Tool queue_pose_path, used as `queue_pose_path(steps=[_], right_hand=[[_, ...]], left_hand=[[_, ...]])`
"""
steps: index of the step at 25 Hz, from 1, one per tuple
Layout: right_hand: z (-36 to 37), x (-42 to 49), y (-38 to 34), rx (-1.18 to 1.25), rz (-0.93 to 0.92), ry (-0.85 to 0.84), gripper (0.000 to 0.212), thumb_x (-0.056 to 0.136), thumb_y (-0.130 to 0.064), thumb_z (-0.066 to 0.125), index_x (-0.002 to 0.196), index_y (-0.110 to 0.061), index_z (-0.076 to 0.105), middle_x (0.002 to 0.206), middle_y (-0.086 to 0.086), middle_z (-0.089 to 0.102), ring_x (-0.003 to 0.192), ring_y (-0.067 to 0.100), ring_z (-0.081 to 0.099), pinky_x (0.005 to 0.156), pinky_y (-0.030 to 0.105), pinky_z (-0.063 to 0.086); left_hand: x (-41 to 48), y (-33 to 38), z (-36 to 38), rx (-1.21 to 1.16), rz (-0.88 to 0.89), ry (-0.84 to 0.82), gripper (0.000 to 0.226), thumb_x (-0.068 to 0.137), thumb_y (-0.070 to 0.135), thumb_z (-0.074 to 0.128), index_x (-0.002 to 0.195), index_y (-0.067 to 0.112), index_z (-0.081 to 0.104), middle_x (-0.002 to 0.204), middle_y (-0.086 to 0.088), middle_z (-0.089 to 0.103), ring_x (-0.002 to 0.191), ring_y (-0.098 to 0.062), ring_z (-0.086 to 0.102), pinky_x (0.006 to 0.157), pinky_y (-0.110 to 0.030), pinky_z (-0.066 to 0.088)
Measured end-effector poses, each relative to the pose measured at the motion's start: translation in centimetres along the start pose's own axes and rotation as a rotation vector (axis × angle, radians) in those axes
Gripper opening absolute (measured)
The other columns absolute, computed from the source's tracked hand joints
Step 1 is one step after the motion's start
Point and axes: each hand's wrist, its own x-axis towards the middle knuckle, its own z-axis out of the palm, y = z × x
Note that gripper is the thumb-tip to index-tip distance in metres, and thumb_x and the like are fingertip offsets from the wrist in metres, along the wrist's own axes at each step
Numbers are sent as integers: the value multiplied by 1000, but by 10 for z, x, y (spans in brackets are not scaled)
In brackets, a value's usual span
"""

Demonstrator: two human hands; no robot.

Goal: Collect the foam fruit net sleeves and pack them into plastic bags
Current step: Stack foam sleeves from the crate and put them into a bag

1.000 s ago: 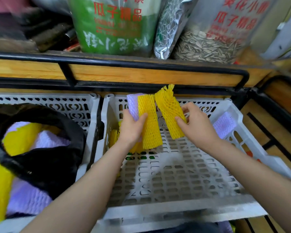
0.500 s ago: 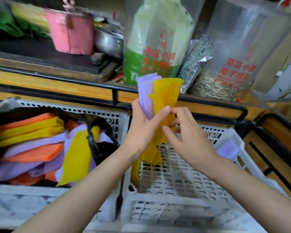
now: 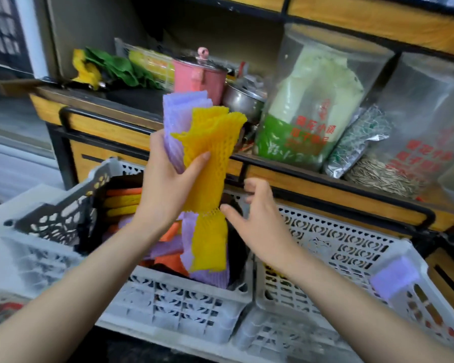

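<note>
Holding entry: one bundle of foam net sleeves [image 3: 205, 153], purple and yellow, was gripped at its middle by the left hand [image 3: 168, 189], fingers and thumb curled round it, and was raised over the left crate [image 3: 168, 297]. The right hand [image 3: 260, 224] sat just right of the bundle's lower end, fingers loosely spread and holding nothing; whether its thumb touched the foam could not be told. A black plastic bag [image 3: 236, 252] lay open in the left crate below the bundle, holding packed sleeves [image 3: 123, 203] in orange, yellow and purple. Handling, as judged: the right hand would best hold the bag's right lip wide while the left lowered the bundle end-first and squeezed flat, since springy foam would likely fan out and catch the rim. Also listed: one stray purple sleeve [image 3: 393, 276] on the right wall of the right crate [image 3: 325, 247], not yet collected. Far shelf: pink pot [image 3: 198, 77], steel pot [image 3: 243, 99], seed bags [image 3: 307, 108], behind a black rail [image 3: 325, 196] close over the crates.
</note>
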Motion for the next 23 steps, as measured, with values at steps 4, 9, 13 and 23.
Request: queue_pose_path(steps=[4,9,13,23], right_hand=[[29,11,13,-131,189,-208,60,92,-35,56,139,-9,29,138,9,42,122,23,48,98,36,42],[4,33,28,-3,295,-89,28,96,-23,52,94,2,65,77,8,60,69,27,55,57,30,36],[-13,30,31,112,369,12,37,97,-27,48,67,-10,60,62,11,53,62,26,51,68,36,45],[-16,15,13,171,226,-33,26,97,-27,47,82,-13,61,76,1,68,82,43,62,75,55,52]], left_hand=[[3,-19,-38,357,62,-9,46,77,26,76,112,11,49,105,-7,47,94,-7,40,79,-13,32],[-22,-34,-26,452,104,-273,66,74,24,78,130,10,45,122,-3,51,115,-16,46,96,-23,34],[-49,-53,8,761,270,-471,62,87,38,61,141,23,34,127,1,45,118,-19,44,97,-34,35],[-24,-107,28,986,280,-710,52,93,30,54,142,25,37,122,-3,42,113,-22,42,90,-31,34]])
